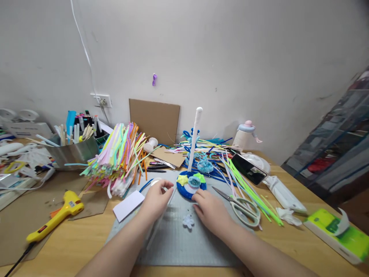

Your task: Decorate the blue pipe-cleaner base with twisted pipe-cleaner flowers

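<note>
Many pipe cleaners on wooden desk, white wall, left hand gripping white strip, right hand unclenched

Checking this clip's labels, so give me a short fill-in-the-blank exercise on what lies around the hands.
1. The glue gun lying far left is ____ in colour.
2. The scissors lie just ____ of the right hand.
3. The white pole stands upright on a ____ ring.
4. The small pale flower lies on the grey mat ____ the left hand and the right hand.
Missing words: yellow; right; blue; between.
</note>
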The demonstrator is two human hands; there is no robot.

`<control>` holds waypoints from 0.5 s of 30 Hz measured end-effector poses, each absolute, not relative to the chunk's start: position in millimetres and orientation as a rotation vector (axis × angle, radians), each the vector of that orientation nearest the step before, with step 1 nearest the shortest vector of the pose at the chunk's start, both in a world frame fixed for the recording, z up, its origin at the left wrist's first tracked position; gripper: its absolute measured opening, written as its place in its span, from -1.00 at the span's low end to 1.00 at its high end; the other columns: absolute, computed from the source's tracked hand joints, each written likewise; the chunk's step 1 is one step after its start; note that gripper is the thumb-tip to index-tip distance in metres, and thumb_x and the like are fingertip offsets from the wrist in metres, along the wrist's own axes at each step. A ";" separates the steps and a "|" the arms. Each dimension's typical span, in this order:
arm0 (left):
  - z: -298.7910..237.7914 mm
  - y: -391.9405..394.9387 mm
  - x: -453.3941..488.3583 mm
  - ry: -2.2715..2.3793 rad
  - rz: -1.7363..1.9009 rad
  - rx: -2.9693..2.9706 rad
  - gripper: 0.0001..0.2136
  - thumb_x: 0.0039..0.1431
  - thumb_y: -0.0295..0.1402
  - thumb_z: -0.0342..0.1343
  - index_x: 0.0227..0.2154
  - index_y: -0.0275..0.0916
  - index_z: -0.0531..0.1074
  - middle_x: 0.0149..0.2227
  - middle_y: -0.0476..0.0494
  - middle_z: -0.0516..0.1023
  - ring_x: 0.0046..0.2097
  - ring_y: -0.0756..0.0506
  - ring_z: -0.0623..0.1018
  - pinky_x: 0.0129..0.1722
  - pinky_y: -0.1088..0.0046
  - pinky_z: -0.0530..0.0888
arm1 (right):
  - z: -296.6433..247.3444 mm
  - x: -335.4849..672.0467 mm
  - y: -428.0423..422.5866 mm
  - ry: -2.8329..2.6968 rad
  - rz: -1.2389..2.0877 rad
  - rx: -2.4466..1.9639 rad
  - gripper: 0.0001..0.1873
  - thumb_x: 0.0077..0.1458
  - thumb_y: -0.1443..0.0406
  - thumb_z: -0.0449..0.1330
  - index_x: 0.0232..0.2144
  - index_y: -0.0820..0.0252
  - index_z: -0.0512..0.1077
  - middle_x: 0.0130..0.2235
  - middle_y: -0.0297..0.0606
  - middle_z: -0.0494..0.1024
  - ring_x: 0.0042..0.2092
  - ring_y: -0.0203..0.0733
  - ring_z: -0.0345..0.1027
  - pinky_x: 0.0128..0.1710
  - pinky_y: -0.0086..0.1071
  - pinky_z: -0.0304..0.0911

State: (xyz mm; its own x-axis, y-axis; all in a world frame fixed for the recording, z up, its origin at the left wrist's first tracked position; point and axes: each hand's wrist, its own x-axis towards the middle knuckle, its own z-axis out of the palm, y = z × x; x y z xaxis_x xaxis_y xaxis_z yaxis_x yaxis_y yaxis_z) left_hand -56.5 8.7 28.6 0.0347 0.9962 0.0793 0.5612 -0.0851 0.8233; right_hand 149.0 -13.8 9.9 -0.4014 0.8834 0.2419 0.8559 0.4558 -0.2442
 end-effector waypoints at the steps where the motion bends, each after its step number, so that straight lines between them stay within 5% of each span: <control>1: 36.3 11.4 -64.9 1.591 0.907 1.754 -0.75 0.02 -0.23 0.01 -0.29 -0.25 0.43 -0.36 -0.09 0.51 -0.40 -0.06 0.44 -0.38 0.46 0.33 | 11.2 146.3 -13.8 -2.442 0.079 -1.483 -0.86 0.05 0.41 0.05 -0.34 0.16 0.39 -0.24 -0.20 0.47 -0.18 -0.10 0.31 -0.25 -0.33 0.14; 7: 57.4 58.7 -95.9 1.648 0.469 2.231 -0.73 0.04 -0.40 -0.02 -0.22 -0.20 0.49 -0.10 -0.17 0.49 -0.05 -0.16 0.43 -0.03 0.38 0.28 | 14.9 150.4 -17.8 -2.507 0.148 -1.489 -0.85 0.10 0.35 0.03 -0.35 0.15 0.40 -0.29 -0.23 0.47 -0.23 -0.13 0.33 -0.30 -0.35 0.12; 11: 40.2 107.4 -78.2 1.608 0.226 2.335 -0.67 -0.18 -0.53 0.13 -0.26 -0.18 0.53 -0.12 -0.21 0.51 -0.05 -0.24 0.44 -0.02 0.36 0.29 | 15.1 160.6 -25.5 -2.392 0.298 -1.448 -0.81 0.14 0.36 -0.02 -0.33 0.13 0.40 -0.31 -0.27 0.45 -0.25 -0.17 0.31 -0.28 -0.37 0.13; 15: 27.0 144.6 -62.1 1.651 0.258 2.323 -0.61 -0.10 -0.56 0.06 -0.15 -0.14 0.48 -0.03 -0.21 0.47 0.03 -0.24 0.40 0.03 0.33 0.26 | 12.5 168.4 -26.5 -2.267 0.457 -1.405 -0.79 0.15 0.35 -0.04 -0.31 0.12 0.40 -0.30 -0.27 0.46 -0.26 -0.19 0.31 -0.27 -0.39 0.15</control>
